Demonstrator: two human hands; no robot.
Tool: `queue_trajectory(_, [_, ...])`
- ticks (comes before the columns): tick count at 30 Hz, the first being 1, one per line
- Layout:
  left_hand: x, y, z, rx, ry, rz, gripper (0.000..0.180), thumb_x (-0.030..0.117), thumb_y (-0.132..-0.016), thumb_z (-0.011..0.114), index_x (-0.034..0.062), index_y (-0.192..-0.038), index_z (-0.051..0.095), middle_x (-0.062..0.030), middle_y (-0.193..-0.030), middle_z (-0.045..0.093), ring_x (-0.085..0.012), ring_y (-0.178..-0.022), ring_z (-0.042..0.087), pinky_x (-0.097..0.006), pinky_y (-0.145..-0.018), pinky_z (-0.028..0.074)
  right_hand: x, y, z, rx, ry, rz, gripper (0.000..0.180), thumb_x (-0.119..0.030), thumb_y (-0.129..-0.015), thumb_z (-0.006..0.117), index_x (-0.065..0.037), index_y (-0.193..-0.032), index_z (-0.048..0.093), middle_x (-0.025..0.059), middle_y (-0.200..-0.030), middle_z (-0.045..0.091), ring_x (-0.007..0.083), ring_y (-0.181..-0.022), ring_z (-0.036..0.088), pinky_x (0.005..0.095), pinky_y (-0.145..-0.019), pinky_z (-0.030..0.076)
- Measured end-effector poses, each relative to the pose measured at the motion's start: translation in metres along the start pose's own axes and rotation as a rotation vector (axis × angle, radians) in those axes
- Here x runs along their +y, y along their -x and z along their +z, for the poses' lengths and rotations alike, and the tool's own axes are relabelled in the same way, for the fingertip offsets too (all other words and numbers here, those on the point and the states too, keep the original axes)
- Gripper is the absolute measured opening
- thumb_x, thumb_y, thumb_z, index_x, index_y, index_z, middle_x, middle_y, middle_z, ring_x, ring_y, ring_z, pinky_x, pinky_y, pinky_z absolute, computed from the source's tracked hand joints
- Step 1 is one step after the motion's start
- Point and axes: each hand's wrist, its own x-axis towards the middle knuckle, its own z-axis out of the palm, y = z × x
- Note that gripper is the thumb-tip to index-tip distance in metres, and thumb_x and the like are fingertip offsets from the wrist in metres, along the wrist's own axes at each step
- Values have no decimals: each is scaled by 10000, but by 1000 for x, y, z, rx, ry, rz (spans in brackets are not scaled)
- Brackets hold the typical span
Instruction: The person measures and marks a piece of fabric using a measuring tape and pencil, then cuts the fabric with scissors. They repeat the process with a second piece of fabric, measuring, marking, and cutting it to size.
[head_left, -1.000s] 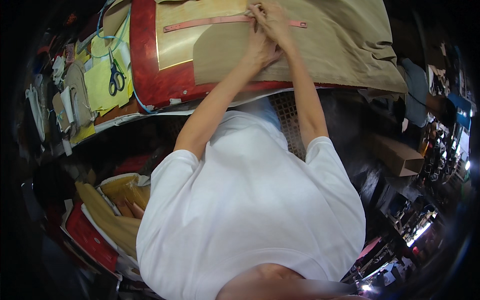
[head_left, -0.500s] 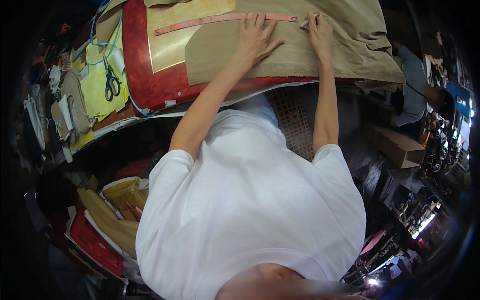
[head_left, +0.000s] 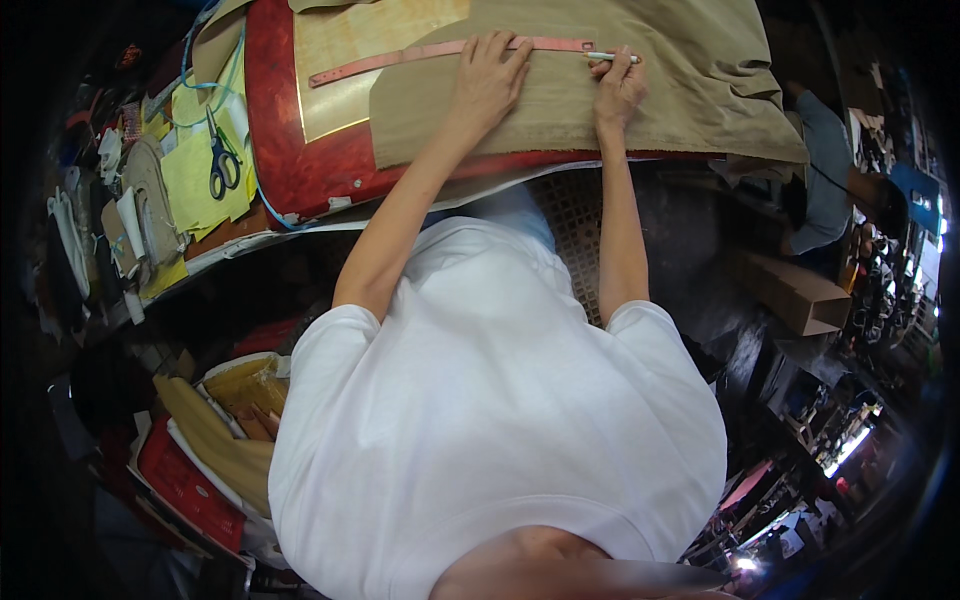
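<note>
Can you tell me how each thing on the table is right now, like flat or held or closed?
left hand: spread flat, pressing on the ruler
right hand: gripping the marking pen
pink ruler: lying flat along the cloth's top edge
marking pen: held, lying against the ruler's right end
tan cloth: spread out, its right side rumpled
scissors: closed, lying on yellow paper
yellow paper: flat on the table
</note>
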Motion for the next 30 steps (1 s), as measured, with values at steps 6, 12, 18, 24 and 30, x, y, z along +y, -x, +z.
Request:
queue_trajectory(6, [0,3,-1,-15,-19,22,344,218,-933,580,146,-1268,599,-104,-1266,533,-275,-1229,495,-497,-1073,352,-5,-2,3,-211,212,-47,330,-306,-1020,504,-33,-862,599,2,-598,566,76,-553,520,263,-527,420])
queue_trajectory(12, [0,4,0,-19,-42,32,337,212,-923,592,142,-1252,608,-102,-1258,542,-271,-1231,495,-501,-1074,354,-15,-1,18,-287,366,-107,329,-338,-1013,511,-50,-898,619,13,-596,560,111,-549,531,293,-536,421])
queue_trajectory(18, [2,4,-1,-16,-58,38,340,215,-920,598,140,-1252,603,-102,-1253,545,-273,-1224,500,-499,-1066,366,-22,-14,-1,-302,475,-157,324,-375,-992,489,-81,-970,624,118,-777,692,361,-736,650,452,-669,491])
queue_trajectory(24, [0,2,-5,-26,-43,66,326,172,-891,598,138,-1214,611,-107,-1214,559,-274,-1190,520,-505,-1029,390,-19,-35,-35,-236,265,180,365,-356,-1017,495,-16,-1006,627,85,-790,665,151,-648,626,304,-626,493])
queue_trajectory(30, [-17,-13,-33,-123,170,-142,384,45,-840,563,132,-1210,613,-120,-1081,579,-312,-1083,581,-440,-921,472,-29,2,-4,-97,-258,89,285,-212,-1020,516,31,-1161,567,137,-919,680,178,-818,675,284,-754,537])
